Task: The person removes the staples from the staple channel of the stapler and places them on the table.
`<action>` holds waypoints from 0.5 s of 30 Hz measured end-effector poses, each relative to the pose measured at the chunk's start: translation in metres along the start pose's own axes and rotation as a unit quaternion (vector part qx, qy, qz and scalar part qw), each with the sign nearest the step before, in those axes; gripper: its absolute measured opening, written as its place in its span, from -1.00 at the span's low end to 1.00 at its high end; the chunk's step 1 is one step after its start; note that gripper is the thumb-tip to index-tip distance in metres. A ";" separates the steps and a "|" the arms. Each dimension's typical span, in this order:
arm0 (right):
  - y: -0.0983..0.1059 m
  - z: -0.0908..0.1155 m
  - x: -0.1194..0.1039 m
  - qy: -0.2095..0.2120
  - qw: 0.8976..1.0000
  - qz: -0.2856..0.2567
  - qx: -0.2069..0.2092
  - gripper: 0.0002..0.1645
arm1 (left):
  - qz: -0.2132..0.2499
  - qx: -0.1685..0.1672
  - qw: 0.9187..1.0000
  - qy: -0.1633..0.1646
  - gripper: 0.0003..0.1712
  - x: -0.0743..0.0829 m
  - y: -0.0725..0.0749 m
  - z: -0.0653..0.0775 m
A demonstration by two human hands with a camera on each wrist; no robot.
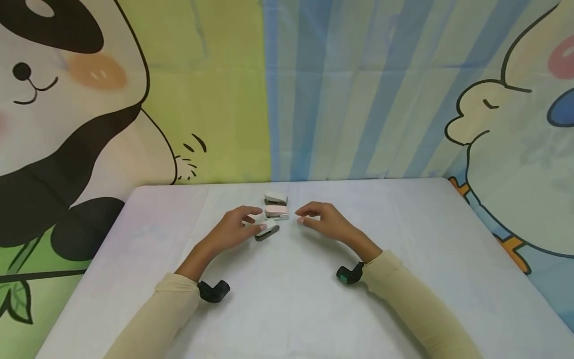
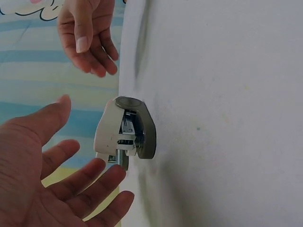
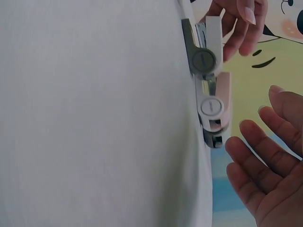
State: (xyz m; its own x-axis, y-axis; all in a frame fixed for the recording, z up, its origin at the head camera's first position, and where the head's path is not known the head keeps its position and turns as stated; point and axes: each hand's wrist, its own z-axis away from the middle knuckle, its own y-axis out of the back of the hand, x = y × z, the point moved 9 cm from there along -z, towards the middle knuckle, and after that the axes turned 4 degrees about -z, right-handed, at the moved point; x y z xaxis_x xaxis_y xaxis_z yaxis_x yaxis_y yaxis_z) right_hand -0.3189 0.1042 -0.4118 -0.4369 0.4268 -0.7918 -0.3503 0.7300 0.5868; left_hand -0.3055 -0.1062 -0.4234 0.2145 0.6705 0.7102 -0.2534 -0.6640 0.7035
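Three small staplers form a loose row on the table. Nearest the person is a white and dark grey stapler [image 1: 267, 231], set at a slant. Behind it lies a pink and white stapler [image 1: 276, 212], and farthest back another white and dark grey stapler [image 1: 275, 199]. My left hand [image 1: 230, 228] hovers at the row's left side, thumb close to the nearest stapler. In the left wrist view its fingers are spread, with nothing in them. To the right of the pink stapler, my right hand [image 1: 329, 222] is held apart from the row, fingers relaxed and holding nothing.
A white cloth covers the table [image 1: 287, 299]. Behind it hangs a cartoon-printed backdrop [image 1: 350, 89] with a panda on the left and blue stripes. Each wrist carries a black camera mount, such as the left one [image 1: 214, 291].
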 end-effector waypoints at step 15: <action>-0.050 -0.017 -0.011 0.023 0.995 -0.059 -0.077 -0.57 | -0.110 -0.010 0.990 -0.087 -0.45 0.000 -0.017 0.000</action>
State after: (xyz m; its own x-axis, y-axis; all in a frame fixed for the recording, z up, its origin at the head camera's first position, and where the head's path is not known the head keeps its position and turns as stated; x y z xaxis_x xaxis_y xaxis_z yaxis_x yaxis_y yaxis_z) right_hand -0.3108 0.0536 -0.4293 -0.4215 0.3163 -0.8499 -0.5224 0.6814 0.5127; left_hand -0.3016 -0.0951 -0.4354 0.4255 0.7298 0.5350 -0.2014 -0.5000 0.8423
